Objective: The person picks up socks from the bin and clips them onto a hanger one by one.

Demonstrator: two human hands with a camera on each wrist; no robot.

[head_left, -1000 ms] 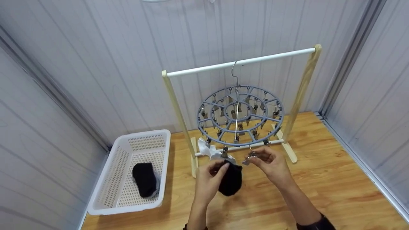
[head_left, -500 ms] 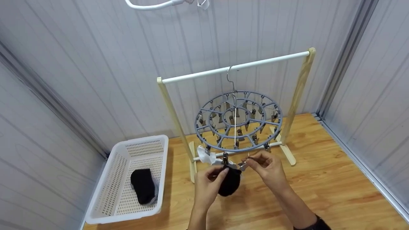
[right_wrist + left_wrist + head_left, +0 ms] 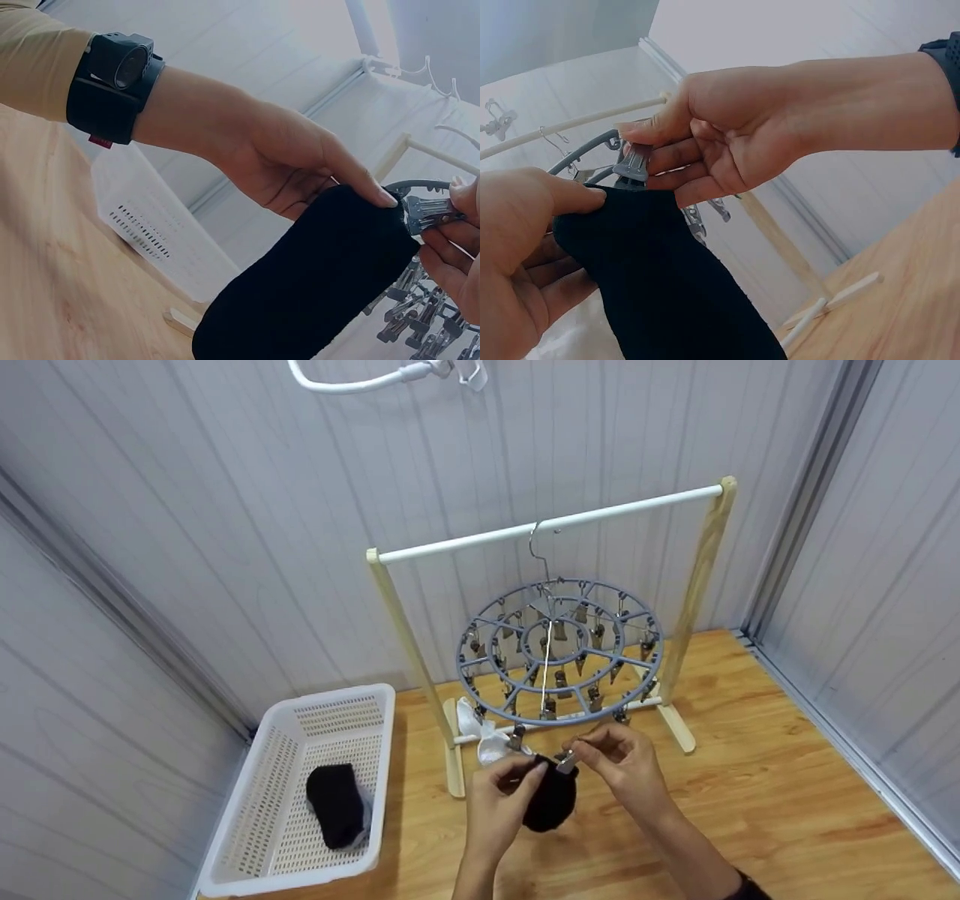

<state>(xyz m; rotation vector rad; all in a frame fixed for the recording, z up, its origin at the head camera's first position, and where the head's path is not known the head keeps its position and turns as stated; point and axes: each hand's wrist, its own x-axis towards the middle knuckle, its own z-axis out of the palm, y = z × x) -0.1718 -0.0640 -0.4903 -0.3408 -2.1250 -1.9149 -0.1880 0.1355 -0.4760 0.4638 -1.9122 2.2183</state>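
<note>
My left hand pinches the top edge of a black sock between thumb and fingers, and the sock hangs below it. My right hand squeezes a metal clip whose mouth sits at the sock's top edge. Seen in the left wrist view, the clip meets the cuff beside the left thumb. In the right wrist view the sock stretches down from both hands. The clip belongs to a round grey-blue hanger. White socks hang from its front left, partly behind my left hand.
A wooden rack with a white bar carries the hanger, which has several dangling clips. At left, a white basket holds another black sock with something grey beneath. White hooks show at the top.
My right hand has brought the clip down and left onto the black sock's top edge. My left hand and the sock have shifted slightly right. The hanger sits a bit lower in view.
</note>
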